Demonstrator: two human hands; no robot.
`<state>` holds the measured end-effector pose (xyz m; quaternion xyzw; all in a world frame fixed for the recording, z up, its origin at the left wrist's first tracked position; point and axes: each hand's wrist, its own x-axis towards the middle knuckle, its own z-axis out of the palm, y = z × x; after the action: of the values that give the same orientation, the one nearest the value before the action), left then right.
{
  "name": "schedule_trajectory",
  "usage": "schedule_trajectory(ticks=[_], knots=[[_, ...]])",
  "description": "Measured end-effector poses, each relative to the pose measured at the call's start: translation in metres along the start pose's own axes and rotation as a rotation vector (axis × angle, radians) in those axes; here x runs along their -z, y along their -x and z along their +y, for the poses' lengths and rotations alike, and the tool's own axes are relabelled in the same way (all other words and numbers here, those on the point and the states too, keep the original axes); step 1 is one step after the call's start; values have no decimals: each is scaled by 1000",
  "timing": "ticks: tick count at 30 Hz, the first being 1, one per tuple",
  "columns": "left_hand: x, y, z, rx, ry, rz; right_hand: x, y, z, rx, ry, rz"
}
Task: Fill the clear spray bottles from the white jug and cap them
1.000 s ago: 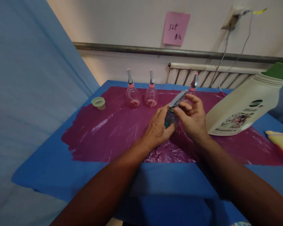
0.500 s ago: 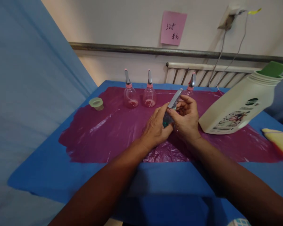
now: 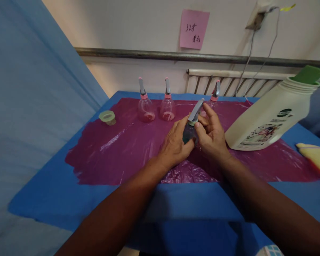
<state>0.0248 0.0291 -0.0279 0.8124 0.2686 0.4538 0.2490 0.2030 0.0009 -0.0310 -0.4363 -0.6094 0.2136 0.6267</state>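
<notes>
We count three clear, round-bellied plastic spray bottles (image 3: 167,108) with pink collars and grey heads, plus one clear plastic spray bottle with a pale green collar (image 3: 193,123), four in all. We see two hands, one bare left hand (image 3: 175,141) and one bare right hand (image 3: 212,133). We find one translucent greenish plastic cup (image 3: 107,116), one large cream plastic jug (image 3: 272,115), one flat green piece (image 3: 308,74) in its mouth, one yellow-and-red cloth (image 3: 316,155), one purple plastic sheet (image 3: 138,153) and one blue-covered bench (image 3: 50,185). We tally one pink paper note (image 3: 194,29), one long grey metal rail (image 3: 138,54) and one white ribbed radiator (image 3: 224,73).
</notes>
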Motion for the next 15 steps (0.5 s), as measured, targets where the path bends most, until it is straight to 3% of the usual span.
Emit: schedule_trajectory(ticks=[9, 15], knots=[[1, -1, 6, 35, -24, -2, -8, -12, 7, -5, -57, 135], [1, 0, 2, 33, -26, -7, -9, -5, -1, 10, 16, 73]])
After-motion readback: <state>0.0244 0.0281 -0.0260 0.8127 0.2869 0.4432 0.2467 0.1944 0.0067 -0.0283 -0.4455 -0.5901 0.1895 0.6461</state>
